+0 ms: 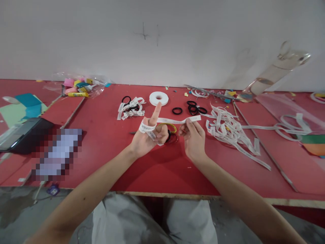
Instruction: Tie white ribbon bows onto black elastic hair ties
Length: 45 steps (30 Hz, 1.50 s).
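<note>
A white printed ribbon [175, 120] stretches between my two hands. It loops around my left hand [144, 139], where the lettering "WISHES" shows; the index finger points up while the other fingers curl in on the ribbon. Near its other end, my right hand [193, 140] pinches the ribbon between thumb and fingers. Behind the left fingers lies a yellow handle [172, 127], probably of scissors, with a black ring-shaped thing beside it, partly hidden. Farther back stand a white ribbon roll [158, 98] and several black hair ties [193, 107].
To the right is a tangled ribbon heap [228, 127]; a tied ribbon bundle [130, 108] lies to the left. A bottle of liquid [271, 76] leans against the wall. On the left are a blurred-out phone [61, 152], a dark case [27, 135] and a bag of glue tubes [81, 86].
</note>
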Available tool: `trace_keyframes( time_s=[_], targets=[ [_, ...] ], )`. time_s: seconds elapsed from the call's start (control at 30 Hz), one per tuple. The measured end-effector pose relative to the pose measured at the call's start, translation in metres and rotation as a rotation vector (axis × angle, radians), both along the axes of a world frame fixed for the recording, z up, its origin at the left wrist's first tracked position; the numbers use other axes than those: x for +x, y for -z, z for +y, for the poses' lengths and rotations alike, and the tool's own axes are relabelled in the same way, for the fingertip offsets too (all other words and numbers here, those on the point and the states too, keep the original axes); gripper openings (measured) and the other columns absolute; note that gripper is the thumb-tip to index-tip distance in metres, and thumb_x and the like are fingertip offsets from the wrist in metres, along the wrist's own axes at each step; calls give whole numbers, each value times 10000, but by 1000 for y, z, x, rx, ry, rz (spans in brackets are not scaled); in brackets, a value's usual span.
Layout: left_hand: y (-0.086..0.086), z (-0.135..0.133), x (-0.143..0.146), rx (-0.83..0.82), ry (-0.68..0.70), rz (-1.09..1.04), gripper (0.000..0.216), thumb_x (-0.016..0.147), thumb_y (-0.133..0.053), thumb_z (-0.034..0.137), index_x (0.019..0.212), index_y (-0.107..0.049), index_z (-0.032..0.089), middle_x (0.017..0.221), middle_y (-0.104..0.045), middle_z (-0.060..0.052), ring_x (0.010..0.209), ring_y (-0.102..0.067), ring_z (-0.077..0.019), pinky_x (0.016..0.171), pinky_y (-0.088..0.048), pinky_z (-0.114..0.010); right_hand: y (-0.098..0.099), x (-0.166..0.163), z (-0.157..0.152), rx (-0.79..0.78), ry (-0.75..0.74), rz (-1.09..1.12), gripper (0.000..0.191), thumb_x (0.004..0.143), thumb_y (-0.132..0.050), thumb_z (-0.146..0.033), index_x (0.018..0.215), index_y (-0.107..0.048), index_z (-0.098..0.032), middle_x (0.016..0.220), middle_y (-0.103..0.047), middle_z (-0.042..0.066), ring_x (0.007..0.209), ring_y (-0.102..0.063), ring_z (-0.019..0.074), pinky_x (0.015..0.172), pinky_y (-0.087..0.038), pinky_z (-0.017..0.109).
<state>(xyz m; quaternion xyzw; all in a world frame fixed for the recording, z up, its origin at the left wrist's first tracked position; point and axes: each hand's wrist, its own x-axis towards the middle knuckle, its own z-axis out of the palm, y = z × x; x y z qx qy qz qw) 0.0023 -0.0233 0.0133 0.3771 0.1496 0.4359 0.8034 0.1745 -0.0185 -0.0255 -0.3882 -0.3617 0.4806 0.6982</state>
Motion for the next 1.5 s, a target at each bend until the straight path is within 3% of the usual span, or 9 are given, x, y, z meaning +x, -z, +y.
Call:
trace_keyframes(
  time_s=[0.23,0.53,0.93,1.13,1.33,1.4,1.5],
  targets=[
    [3,1,0,57,56,-5,706,927,-399,644,1526,-326,279,612,-446,25,545,-362,-123,556,-285,-248,-3,-2,-1,-70,-55,-29,289,819,-703,-403,709,-545,-187,624,-502,-50,530,-494,70,487,-436,192],
    [5,6,-1,21,81,47,856,855,-421,731,1462,-447,128,597,-435,16,530,-331,-118,531,-251,-251,-1,0,0,-95,4,-44,274,823,-693,-371,695,-546,-180,619,-503,-52,517,-467,60,493,-416,184],
    [-5,-1,-2,-59,91,-9,924,848,-181,807,1527,-331,199,535,-406,34,474,-280,-117,526,-256,-259,5,-1,1,-188,9,-161,364,785,-721,-450,632,-544,-172,571,-521,-47,493,-470,58,483,-402,193],
    [-8,0,-7,-194,-44,-70,822,893,-212,739,1539,-289,238,558,-395,36,472,-318,-125,516,-291,-261,8,-4,1,-170,-7,-180,378,793,-712,-486,652,-559,-171,587,-531,-41,493,-468,62,483,-395,200],
    [-3,14,-7,-230,-114,-87,758,925,-286,673,1532,-313,219,582,-407,26,508,-371,-134,504,-325,-242,0,-5,-12,-2,114,-402,357,896,-604,-461,682,-591,-176,568,-524,-34,517,-495,83,528,-418,220],
    [3,18,-6,-192,-110,-55,753,929,-297,666,1528,-325,210,573,-404,28,502,-368,-129,490,-315,-232,-5,-5,-19,153,139,-571,256,914,-603,-375,749,-646,-183,628,-572,-18,578,-540,95,581,-453,230],
    [10,19,-3,-170,-159,24,715,944,-315,638,1520,-341,215,585,-431,22,504,-381,-117,478,-311,-218,-9,-7,-27,510,32,-776,73,879,-651,-216,836,-707,-196,813,-658,30,739,-614,125,683,-503,258]
  ],
)
